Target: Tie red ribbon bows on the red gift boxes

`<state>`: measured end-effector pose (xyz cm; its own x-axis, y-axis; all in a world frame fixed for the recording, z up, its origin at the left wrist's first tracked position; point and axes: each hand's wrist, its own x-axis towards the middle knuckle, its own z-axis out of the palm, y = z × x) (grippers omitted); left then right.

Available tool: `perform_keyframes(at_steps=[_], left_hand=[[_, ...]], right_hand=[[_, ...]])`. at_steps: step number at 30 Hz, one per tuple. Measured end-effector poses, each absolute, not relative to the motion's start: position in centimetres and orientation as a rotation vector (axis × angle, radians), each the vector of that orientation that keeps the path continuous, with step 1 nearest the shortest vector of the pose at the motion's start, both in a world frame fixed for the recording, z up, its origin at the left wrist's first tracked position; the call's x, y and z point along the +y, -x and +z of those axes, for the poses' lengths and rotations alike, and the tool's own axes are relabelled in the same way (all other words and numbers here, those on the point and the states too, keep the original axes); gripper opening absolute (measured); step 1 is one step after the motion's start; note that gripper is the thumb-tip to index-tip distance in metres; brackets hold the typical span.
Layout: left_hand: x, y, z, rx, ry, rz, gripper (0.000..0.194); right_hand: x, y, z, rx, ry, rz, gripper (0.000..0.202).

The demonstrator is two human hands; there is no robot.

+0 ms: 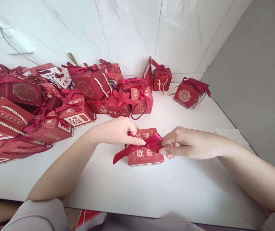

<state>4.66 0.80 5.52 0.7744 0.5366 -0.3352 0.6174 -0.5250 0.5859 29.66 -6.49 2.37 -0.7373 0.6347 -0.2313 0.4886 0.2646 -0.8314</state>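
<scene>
Both the left hand [125, 131] and the right hand [182, 144] pinch a crimson satin ribbon [123, 153] atop a red cardboard box [146, 158] at the frame's centre, which looks closed, its bow [155, 139] seemingly formed, perhaps only tightening remaining.

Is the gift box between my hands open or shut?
Shut: the gift box has its printed top flaps folded in, with the red ribbon lying across them.

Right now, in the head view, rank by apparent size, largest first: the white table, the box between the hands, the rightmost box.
1. White table
2. Middle box, between left hand and right hand
3. Rightmost box; it stands farther off, so true size is unsure
</scene>
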Motion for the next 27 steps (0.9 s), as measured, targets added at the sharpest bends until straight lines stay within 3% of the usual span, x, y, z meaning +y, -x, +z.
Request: perform_keyframes(at_steps=[12,16,22,24,27], left_hand=[[0.2,-4.8,4.7,0.876,-2.29,-0.102,0.054],[-0.2,-5.0,4.5,0.903,-2.353,-0.09,0.055],[-0.8,-5.1,4.5,0.993,-2.373,-0.175,0.058],[-0.9,-5.2,4.5,1.014,-2.367,-0.184,0.059],[-1.1,-5.4,4.4,1.051,-2.361,-0.175,0.061]], right_hand=[[-8.9,-27.4,2.7,-2.556,0.953,0.98,0.035],[-10.2,-26.2,2.9,-2.404,1.004,1.094,0.036],[-10.9,-26.1,3.2,-2.139,1.297,1.806,0.041],[-10.9,-26.4,3.5,-2.279,1.28,1.787,0.038],[-10.9,-26.9,3.8,-2.569,1.19,1.422,0.033]])
